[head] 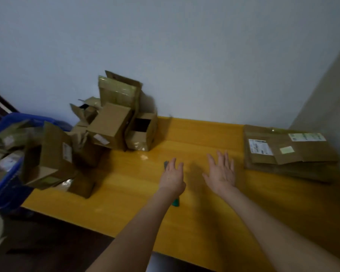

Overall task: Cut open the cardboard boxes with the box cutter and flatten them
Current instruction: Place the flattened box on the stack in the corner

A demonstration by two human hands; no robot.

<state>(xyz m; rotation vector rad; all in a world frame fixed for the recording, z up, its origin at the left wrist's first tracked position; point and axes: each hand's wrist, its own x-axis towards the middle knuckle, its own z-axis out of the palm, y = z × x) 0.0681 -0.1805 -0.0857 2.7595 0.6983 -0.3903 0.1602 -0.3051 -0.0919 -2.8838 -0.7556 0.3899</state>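
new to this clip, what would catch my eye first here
Both hands are open: the left hand and right hand hover over a bright yellow table. A jumbled pile of cardboard boxes stands at its back left, and flattened cardboard lies at its right.

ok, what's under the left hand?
What looks like the box cutter lies on the yellow table beneath the left hand. Only its grey tip and green end show; the hand and wrist cover the middle. Contact cannot be told.
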